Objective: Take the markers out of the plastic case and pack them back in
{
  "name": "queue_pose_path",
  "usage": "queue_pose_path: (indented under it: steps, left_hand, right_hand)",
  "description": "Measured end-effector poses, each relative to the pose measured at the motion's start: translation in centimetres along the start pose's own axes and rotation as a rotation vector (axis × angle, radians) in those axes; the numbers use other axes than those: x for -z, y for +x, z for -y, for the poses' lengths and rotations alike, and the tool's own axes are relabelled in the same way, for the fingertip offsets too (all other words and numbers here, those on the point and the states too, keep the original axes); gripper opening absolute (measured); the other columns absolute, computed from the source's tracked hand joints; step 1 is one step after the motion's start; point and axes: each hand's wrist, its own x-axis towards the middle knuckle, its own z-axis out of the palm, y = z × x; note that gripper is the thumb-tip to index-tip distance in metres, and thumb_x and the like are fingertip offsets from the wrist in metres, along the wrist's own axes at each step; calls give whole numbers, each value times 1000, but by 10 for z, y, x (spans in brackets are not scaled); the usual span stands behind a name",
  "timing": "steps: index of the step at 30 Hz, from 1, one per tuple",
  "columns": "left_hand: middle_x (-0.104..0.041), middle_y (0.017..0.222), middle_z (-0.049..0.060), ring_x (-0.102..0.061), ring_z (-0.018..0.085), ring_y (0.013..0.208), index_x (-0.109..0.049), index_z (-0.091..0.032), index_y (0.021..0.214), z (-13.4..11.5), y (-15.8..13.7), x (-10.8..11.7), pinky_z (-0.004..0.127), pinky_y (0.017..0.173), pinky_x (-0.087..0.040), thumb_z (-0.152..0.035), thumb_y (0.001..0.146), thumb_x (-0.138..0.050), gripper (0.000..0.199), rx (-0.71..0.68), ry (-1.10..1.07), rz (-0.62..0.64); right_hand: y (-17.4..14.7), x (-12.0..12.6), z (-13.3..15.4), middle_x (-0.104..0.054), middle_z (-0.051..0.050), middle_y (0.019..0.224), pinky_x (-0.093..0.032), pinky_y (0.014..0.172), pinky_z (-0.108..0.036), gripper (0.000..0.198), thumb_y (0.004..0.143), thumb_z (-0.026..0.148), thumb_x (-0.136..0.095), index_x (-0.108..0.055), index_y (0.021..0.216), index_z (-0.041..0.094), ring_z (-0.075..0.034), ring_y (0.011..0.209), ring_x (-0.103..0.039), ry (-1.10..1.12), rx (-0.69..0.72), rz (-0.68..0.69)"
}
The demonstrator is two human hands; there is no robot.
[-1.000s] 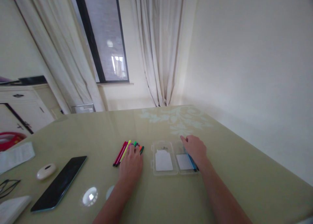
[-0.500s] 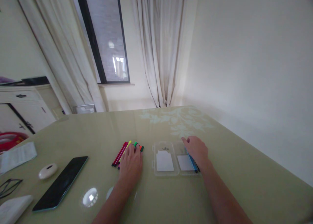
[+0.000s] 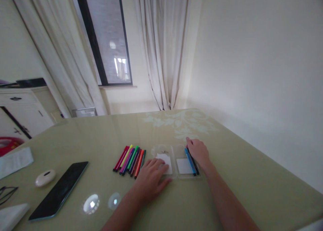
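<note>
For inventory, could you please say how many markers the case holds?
2: blue marker and dark marker, adjacent in the right half of the case; the right hand may hide more.

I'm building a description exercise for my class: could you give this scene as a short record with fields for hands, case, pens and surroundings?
Left hand: fingers spread over the left half of the case; contact unclear
Right hand: at the case's right side; grip unclear
Case: clear, opened flat, white paper in each half
Pens in case: blue pen and dark pen, in the right half
Loose pens: several colours, side by side, left of the left hand
Table: black device at left
Behind: window, curtains
</note>
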Motion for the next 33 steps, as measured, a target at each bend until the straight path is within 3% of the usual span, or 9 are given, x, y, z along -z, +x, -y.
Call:
queue_pose_path:
  steps: [4, 10, 23, 29, 33]
  left_hand:
    - [-66, 124, 6, -60, 27, 113, -64, -27, 125, -2, 1, 0, 44, 100, -48, -40, 96, -64, 32, 51, -33, 81]
    - [-66, 122, 6, -60, 27, 111, -65, -27, 124, 0, 2, -1, 44, 99, -49, -42, 96, -64, 31, 66, -36, 85]
    - [-65, 124, 6, -59, 28, 113, -64, -27, 125, -4, 1, -1, 46, 99, -48, -43, 97, -62, 32, 91, -16, 107]
    - [-65, 124, 7, -59, 28, 113, -64, -27, 125, -3, 2, 0, 45, 98, -48, -44, 97, -62, 32, 84, -13, 100]
    - [-65, 123, 6, -59, 28, 114, -64, -27, 124, -3, 2, -2, 45, 98, -48, -44, 98, -61, 32, 77, -19, 97]
  right_hand:
    - [1, -6, 1, -76, -14, 94, -42, 74, -29, 54, 106, 44, -36, -77, 84, 18, -24, 91, -70, -13, 60, 24]
    - [-3, -14, 6, -74, -13, 99, -40, 73, -29, 50, 107, 40, -37, -76, 84, 17, -22, 91, -66, -131, 229, -41]
    - [5, -31, 2, -68, -8, 86, -34, 69, -28, 43, 105, 40, -43, -67, 78, 17, -18, 80, -59, -119, 315, -85]
    - [8, -30, 1, -62, -4, 74, -31, 64, -28, 44, 100, 50, -45, -58, 70, 20, -17, 69, -52, 31, 285, -162]
    - [8, -19, 3, -49, 2, 61, -29, 60, -27, 52, 96, 61, -44, -47, 62, 22, -15, 61, -45, 225, 340, -154]
